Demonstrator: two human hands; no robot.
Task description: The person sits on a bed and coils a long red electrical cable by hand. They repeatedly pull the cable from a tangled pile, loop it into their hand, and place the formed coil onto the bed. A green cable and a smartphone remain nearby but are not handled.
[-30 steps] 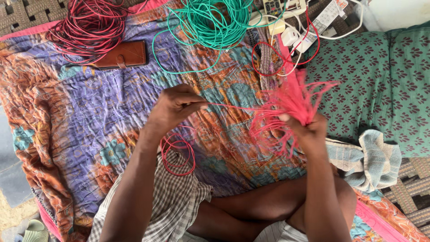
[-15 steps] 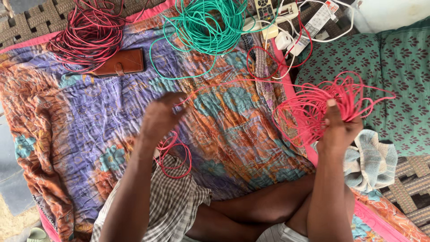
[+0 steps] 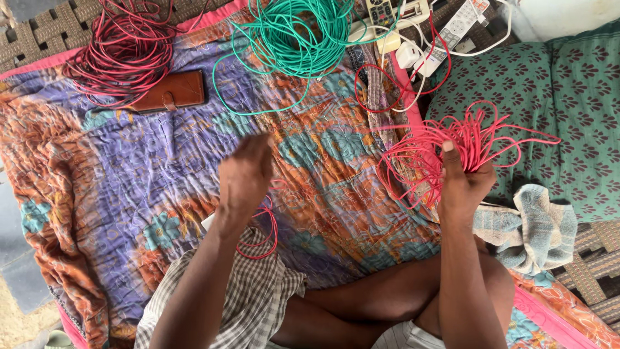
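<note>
My right hand (image 3: 462, 184) clamped on a tangled pink-red wire bundle (image 3: 452, 145), left hand (image 3: 245, 174) blurred, grip unclear, above patterned quilt (image 3: 129, 168), green wire coil (image 3: 297, 32) beyond.

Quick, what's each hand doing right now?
Left hand: blurred, cannot tell whether it is open or holding anything.
Right hand: closed, holding a bundle of pink wire.
</note>
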